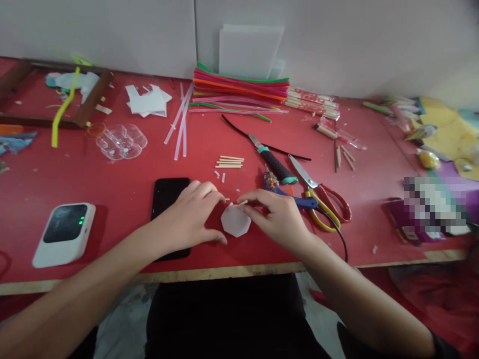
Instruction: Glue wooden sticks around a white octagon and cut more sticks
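Observation:
A small white paper octagon (235,222) lies on the red table between my hands. My right hand (275,214) pinches a short wooden stick (243,202) at the paper's upper edge. On the other side, my left hand (198,212) has its thumb spread well away from its curled fingers. A pale stick end shows by its index fingertip, and whether it touches is unclear. Beyond the hands several cut wooden sticks (229,162) lie in a row, with tiny white scraps (223,177) beside them.
A black phone (168,194) lies under my left wrist. Right of centre are a blue glue gun (305,202), scissors (305,172) and a utility knife (275,162). Coloured pipe cleaners (241,89) lie by the wall. A white device (65,234) sits left.

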Motion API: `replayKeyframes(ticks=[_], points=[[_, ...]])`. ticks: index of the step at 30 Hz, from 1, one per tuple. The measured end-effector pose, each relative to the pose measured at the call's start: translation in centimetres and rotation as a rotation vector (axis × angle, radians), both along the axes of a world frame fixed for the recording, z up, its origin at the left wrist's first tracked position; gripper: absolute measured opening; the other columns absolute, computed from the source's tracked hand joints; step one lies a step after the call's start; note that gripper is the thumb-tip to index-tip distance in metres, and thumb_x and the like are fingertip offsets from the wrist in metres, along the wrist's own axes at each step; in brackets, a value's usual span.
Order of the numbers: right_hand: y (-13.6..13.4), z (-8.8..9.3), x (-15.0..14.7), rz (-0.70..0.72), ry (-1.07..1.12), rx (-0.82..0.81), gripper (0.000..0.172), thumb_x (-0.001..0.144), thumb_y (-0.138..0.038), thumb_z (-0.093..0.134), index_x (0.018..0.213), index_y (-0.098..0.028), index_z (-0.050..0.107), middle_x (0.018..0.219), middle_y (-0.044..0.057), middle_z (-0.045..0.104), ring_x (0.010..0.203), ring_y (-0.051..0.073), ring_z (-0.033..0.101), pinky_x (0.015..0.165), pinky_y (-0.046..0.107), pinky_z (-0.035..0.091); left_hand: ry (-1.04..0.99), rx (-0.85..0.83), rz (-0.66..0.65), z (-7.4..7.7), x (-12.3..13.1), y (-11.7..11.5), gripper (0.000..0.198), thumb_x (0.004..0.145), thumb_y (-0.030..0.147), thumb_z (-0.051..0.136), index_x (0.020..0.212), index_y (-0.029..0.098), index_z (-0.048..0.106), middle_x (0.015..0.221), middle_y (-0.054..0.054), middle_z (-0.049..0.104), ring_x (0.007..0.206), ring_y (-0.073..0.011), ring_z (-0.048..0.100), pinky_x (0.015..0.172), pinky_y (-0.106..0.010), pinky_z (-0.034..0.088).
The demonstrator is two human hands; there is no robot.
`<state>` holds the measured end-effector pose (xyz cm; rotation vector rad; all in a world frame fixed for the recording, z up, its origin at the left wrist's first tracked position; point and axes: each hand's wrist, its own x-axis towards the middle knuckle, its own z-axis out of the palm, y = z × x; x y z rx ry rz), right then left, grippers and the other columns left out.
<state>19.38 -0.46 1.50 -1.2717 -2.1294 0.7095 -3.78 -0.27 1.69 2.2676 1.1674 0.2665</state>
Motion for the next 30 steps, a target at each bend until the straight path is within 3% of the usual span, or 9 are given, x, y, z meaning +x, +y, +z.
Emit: replayKeyframes(ticks=[3,7,13,19,25,30], points=[[0.1,-0.2,-0.1,0.005,-0.009,-0.011,0.013,0.091,-0.017,0.064,0.1,-0.021,0.073,0.096,0.003,0.08,0.082,0.016,0.076,0.074,0.027,0.06,-0.016,0.051,0.052,-0.7,0.7,-0.4,0.074,0.067,0.07,0.08,0.112,0.014,0.062,0.111,-0.012,0.06,0.1,-0.0322,0.052,0.09,-0.048,0.045],[-0.2,-0.5,0.2,-0.003,0.016,0.018,0.024,0.091,-0.013,0.063,0.113,-0.021,0.069,0.101,0.004,0.08,0.09,0.017,0.077,0.08,0.028,0.061,-0.092,0.089,0.116,-1.4,1.0,-0.9,0.071,0.071,0.07,0.077,0.111,0.014,0.06,0.111,-0.014,0.062,0.101,-0.0332,0.053,0.092,-0.051,0.044],[-0.5,-0.4,0.5,-0.025,0.018,0.154,0.022,0.092,-0.019,0.068,0.114,-0.022,0.069,0.098,0.003,0.08,0.087,0.016,0.077,0.078,0.027,0.063,-0.145,0.081,0.187,-1.7,1.2,-1.6,0.054,0.076,0.054,0.081,0.112,0.018,0.061,0.105,-0.012,0.069,0.101,-0.0335,0.061,0.088,-0.049,0.051],[-0.6,-0.8,0.1,-0.071,0.046,0.204,0.017,0.091,-0.022,0.071,0.108,-0.024,0.072,0.093,0.0,0.081,0.081,0.016,0.078,0.078,0.027,0.065,-0.322,0.164,0.29,-1.8,1.7,-2.0,0.025,0.093,0.043,0.068,0.108,0.023,0.071,0.103,-0.007,0.079,0.096,-0.025,0.073,0.088,-0.039,0.057],[-0.9,-1.4,0.0,-0.075,0.088,0.312,0.027,0.09,-0.019,0.073,0.115,-0.024,0.067,0.099,0.002,0.081,0.088,0.016,0.079,0.081,0.026,0.066,-0.381,0.163,0.384,-1.3,1.9,-2.1,0.021,0.093,0.039,0.07,0.108,0.025,0.075,0.101,-0.003,0.082,0.086,-0.0213,0.078,0.081,-0.032,0.061],[-1.2,-1.5,0.6,0.033,0.118,0.44,0.03,0.089,-0.007,0.068,0.115,-0.022,0.067,0.102,0.006,0.08,0.093,0.017,0.077,0.084,0.031,0.066,-0.457,0.313,0.31,-1.0,1.3,-2.6,0.027,0.092,0.018,0.066,0.117,0.026,0.07,0.11,-0.002,0.081,0.093,-0.0202,0.077,0.087,-0.032,0.061]])
